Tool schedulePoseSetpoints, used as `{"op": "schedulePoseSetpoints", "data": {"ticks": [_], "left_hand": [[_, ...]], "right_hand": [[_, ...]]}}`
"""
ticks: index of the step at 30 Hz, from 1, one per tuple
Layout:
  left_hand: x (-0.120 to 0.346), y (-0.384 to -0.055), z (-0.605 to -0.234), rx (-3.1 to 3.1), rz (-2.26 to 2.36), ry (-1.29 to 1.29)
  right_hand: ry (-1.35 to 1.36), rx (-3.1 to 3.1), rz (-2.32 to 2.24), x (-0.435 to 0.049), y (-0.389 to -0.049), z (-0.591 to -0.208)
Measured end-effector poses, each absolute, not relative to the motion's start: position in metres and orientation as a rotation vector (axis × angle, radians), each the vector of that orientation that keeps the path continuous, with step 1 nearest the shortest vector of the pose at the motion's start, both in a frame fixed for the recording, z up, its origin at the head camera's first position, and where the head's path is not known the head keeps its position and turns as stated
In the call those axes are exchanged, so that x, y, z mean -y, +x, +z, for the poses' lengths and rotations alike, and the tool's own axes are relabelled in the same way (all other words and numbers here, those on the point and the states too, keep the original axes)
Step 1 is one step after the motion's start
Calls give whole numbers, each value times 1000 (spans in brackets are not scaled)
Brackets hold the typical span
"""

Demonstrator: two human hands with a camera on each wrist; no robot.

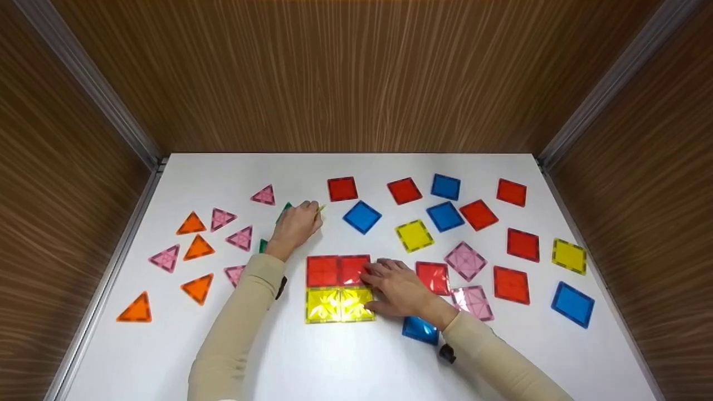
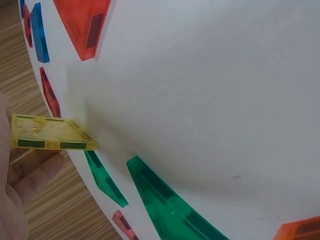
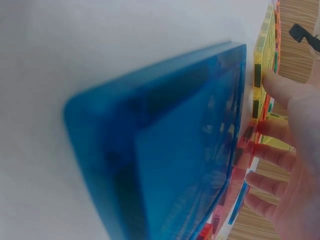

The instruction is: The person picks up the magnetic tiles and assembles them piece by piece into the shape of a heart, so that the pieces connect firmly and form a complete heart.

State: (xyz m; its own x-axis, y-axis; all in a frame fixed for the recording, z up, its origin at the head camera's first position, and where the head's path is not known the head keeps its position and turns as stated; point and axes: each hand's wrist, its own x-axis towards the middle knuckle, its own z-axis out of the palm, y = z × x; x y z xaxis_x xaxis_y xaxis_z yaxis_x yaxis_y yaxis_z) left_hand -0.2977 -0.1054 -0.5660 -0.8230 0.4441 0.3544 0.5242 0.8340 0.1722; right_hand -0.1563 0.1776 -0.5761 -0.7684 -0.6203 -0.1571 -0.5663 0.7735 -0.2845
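Observation:
Between the fingers of my left hand (image 1: pixel 299 224) is a translucent yellow magnetic tile (image 2: pixel 50 133), raised over the table; in the head view only its thin edge shows. Green tiles (image 2: pixel 172 205) lie under and beside that hand, partly hidden by it. My right hand (image 1: pixel 402 289) rests with spread fingers at the right side of a two-by-two block of tiles. Its fingertips touch a red tile (image 1: pixel 354 269) in the upper row, and the thumb is at a yellow tile (image 1: pixel 357 304) below. Near the right wrist lies a blue tile (image 1: pixel 420 331).
Orange triangles (image 1: pixel 192 223) and pink triangles (image 1: pixel 223 219) are scattered at the left. To the right lie loose square tiles in red (image 1: pixel 511 284), blue (image 1: pixel 573 304), yellow (image 1: pixel 414 235) and pink (image 1: pixel 465 261). Wood-grain panels (image 1: pixel 351 78) enclose the white table (image 1: pixel 312 362).

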Motion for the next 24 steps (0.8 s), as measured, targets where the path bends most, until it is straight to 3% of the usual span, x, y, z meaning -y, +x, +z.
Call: {"op": "schedulePoseSetpoints", "data": {"ticks": [11, 24], "left_hand": [[116, -293, -564, 2504, -418, -630], [140, -247, -548, 2682, -708, -343]], "right_hand": [[-931, -2731, -330, -178, -157, -575], [-931, -2737, -324, -178, -157, -576]]}}
